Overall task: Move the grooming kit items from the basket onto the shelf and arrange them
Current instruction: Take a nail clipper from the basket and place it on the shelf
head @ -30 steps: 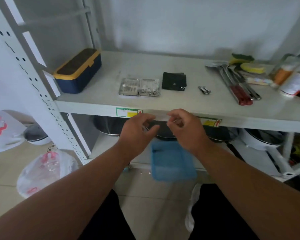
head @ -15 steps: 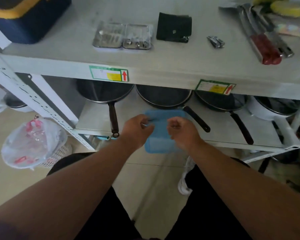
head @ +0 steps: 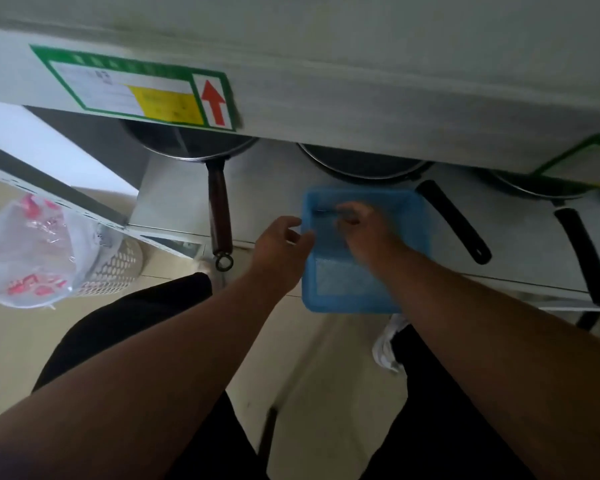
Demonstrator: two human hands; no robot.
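Note:
A blue plastic basket [head: 343, 289] sits at the front edge of the lower shelf, below the white upper shelf [head: 378, 109]. My right hand [head: 368, 233] reaches into the basket's far half. Its fingertips are pinched on a thin dark metal tool [head: 326, 211] that lies across the basket floor. My left hand [head: 281, 247] hovers at the basket's left rim with its fingers loosely curled and apart, holding nothing. The top of the upper shelf and the items laid on it are out of view. The picture is blurred by motion.
Three dark pans stand on the lower shelf behind the basket, and their handles [head: 219, 209] [head: 454, 223] [head: 582, 254] stick out over the front edge. A white perforated bin with a plastic bag [head: 45, 251] stands on the floor at the left.
My head has tilted down and nearer, so the upper shelf's top has left the view. Both hands dropped to the basket, and the right hand went inside it and pinched the thin tool.

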